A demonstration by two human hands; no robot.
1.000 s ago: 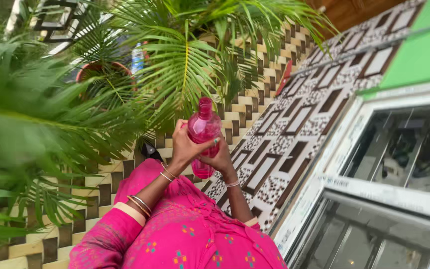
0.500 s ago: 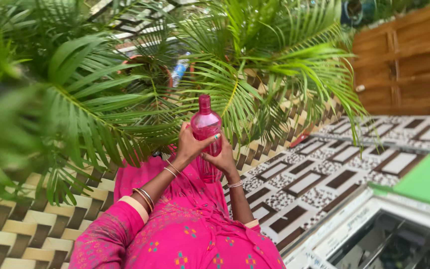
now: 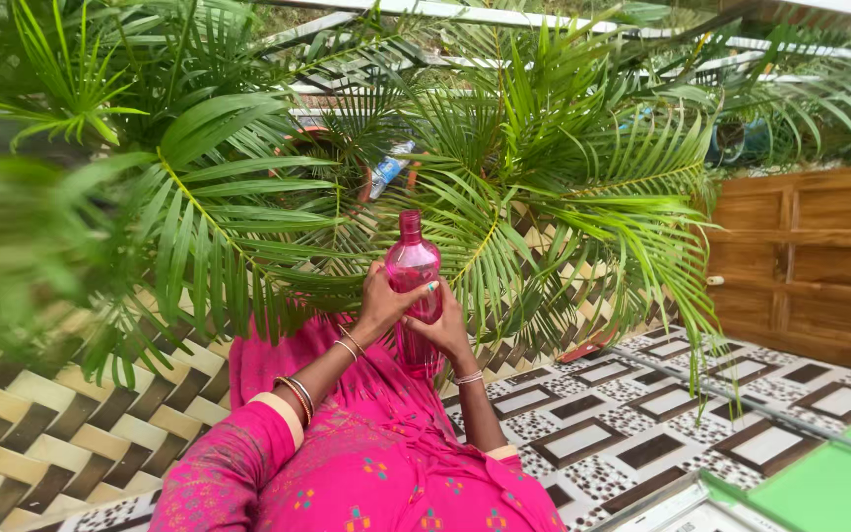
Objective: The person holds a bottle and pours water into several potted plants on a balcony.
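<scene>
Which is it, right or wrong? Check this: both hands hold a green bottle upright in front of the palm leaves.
Wrong in one respect: the bottle is pink, not green, as the head view shows. The left hand and right hand do hold it upright in front of the palm leaves.

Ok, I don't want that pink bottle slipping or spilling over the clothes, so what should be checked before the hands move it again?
1. Both hands on the pink bottle: ok. The left hand wraps its left side and the right hand holds it lower on the right.
2. Bottle upright: ok, the neck points up.
3. Cap on the neck: cannot tell. The top looks pink, but a closure is not clear.
4. Liquid level: cannot tell through the tinted wall.
5. Room around the bottle: not ok. Palm fronds hang close behind and beside it.
6. Bangles free of the bottle: ok, they sit back on the left forearm.
</scene>
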